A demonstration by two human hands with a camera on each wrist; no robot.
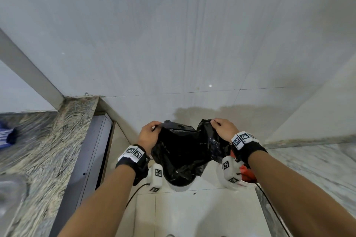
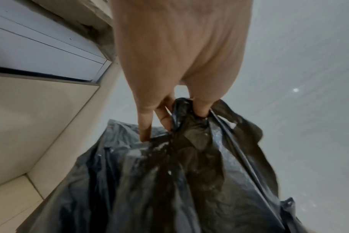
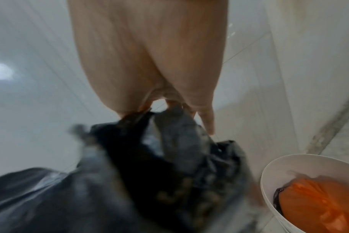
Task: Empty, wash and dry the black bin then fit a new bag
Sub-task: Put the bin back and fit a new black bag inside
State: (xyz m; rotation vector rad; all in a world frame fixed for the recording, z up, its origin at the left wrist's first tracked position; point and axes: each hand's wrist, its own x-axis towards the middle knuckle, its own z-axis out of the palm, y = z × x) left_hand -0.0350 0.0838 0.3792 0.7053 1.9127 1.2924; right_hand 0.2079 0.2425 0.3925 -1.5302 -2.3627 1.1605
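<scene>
A crumpled black bin bag point(image 1: 183, 152) hangs between my two hands, its mouth spread wide. My left hand point(image 1: 149, 131) pinches the bag's left edge between thumb and fingers; in the left wrist view the left hand point(image 2: 181, 116) grips bunched plastic point(image 2: 189, 173). My right hand point(image 1: 219, 125) pinches the right edge, raised a little; the right wrist view shows the right hand point(image 3: 161, 108) on the blurred bag point(image 3: 149, 173). Under the bag a pale rounded base of a container point(image 1: 180, 186) stands on the floor; the bag hides the rest of it.
A white bucket point(image 3: 269, 186) with an orange bag inside point(image 1: 247, 175) stands just right of the black bag. A granite counter point(image 1: 48, 150) over a steel cabinet front point(image 1: 92, 159) runs along the left. White tiled wall ahead, and a marble ledge point(image 1: 317, 159) at right.
</scene>
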